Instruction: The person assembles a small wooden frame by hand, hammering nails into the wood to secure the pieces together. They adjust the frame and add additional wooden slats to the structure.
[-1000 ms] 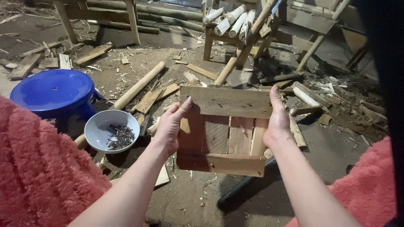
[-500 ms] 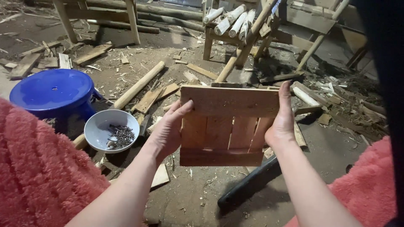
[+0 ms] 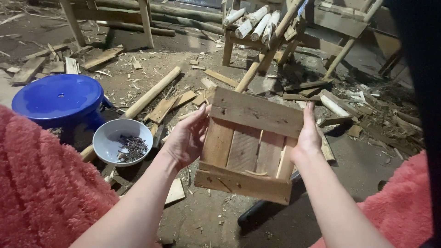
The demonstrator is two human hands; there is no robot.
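Grip: my left hand point(image 3: 186, 140) and right hand point(image 3: 307, 138) each clasp a side edge of the slatted wooden panel point(image 3: 250, 144), held tilted above the floor.
Handling: stiff, fairly light, probably splintery; side edges suit best.
Around: white bowl of nails point(image 3: 121, 147), blue stool point(image 3: 57, 98), offcuts strewn below.
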